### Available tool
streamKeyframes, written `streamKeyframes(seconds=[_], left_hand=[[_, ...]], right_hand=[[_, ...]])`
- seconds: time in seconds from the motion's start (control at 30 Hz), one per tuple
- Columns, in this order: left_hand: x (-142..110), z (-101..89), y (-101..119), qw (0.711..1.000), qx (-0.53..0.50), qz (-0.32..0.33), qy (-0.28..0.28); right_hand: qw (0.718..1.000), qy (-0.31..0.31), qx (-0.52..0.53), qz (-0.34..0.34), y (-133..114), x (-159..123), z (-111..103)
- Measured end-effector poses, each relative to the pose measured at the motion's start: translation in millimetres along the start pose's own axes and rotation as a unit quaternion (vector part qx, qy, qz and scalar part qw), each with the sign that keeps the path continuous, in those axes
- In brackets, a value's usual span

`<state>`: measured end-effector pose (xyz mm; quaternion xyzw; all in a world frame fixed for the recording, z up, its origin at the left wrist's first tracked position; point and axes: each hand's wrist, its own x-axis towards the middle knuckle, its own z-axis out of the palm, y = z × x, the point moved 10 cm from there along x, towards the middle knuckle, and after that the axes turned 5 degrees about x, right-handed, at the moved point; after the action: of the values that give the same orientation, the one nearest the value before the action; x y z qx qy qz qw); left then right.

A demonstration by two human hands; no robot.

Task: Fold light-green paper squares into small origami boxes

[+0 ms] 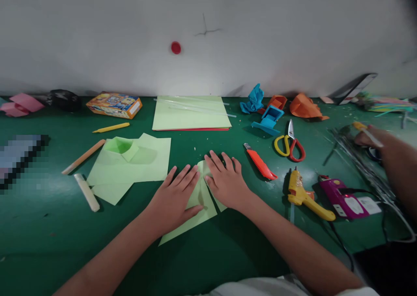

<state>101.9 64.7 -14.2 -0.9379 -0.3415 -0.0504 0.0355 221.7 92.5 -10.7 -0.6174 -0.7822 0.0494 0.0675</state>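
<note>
Both my hands press flat on a folded piece of light green paper [198, 220] at the middle of the green table. My left hand [176, 196] lies on its left part, fingers stretched out and thumb pointing right. On the upper right part rests my right hand [226, 181], its fingers spread. A narrow gap runs down between two flaps of the paper, and much of it is hidden under my hands. To the left, more light green sheets [146, 161] lie flat, with a small green folded paper box [121, 147] on top.
A red utility knife [260, 162], scissors [291, 144] and a yellow glue gun [304, 195] lie right, beside a purple power strip [345, 198]. Behind are a paper stack [192, 115] and a small carton [114, 104]. Another person's hand [371, 137] reaches in at far right.
</note>
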Motion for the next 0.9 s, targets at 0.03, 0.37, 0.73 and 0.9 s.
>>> streamKeyframes(seconds=[0.03,0.37,0.73,0.9], left_hand=[[0.0,-0.1,-0.3,1.0,-0.002,-0.001,0.001],[0.2,-0.3,-0.2,1.0,0.004,-0.002,-0.003],[0.4,1.1,1.2,1.0,0.011,-0.004,-0.011],[-0.3,-1.1,0.6,1.0,0.01,-0.004,0.005]], right_hand=[[1.0,-0.004,-0.004,-0.004,0.9,0.4,0.6],[0.999,-0.026,-0.031,-0.034,6.2,3.1,6.8],[0.999,-0.008,-0.039,-0.024,11.6,-6.3,4.2],[1.0,0.005,-0.027,-0.003,13.7,-8.8,2.6]])
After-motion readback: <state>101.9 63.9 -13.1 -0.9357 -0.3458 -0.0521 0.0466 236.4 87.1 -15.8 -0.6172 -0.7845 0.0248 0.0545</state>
